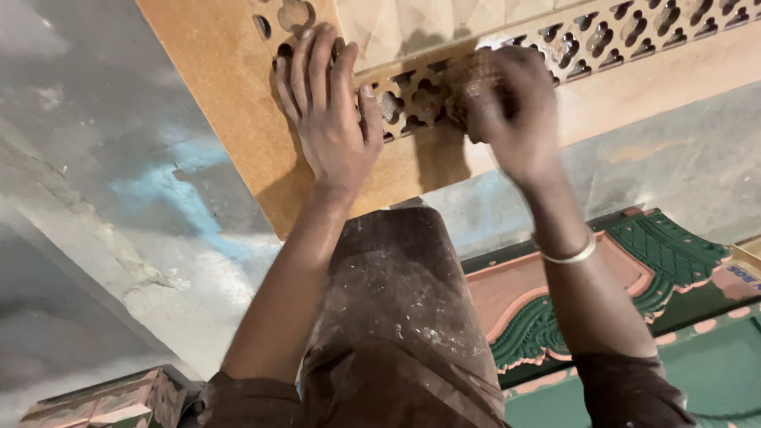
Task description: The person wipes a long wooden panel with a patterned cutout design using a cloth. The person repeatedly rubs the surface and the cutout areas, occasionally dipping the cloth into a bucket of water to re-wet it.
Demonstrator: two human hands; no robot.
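Note:
A brown wooden board (222,87) lies flat on the grey floor, with a band of carved lattice cut-outs (618,32) running across it. My left hand (329,111) rests flat on the board, fingers spread over the left end of the lattice. My right hand (507,107) is blurred and closed around a small brown sanding piece (464,83), pressed on the lattice. A metal bangle (567,255) sits on my right wrist. My knee in dusty brown trousers (396,309) is below the board.
Grey concrete floor (95,198) with a blue paint patch lies to the left. A green and pink painted carved panel (658,261) lies at the lower right. A patterned wooden block (111,400) sits at the bottom left corner.

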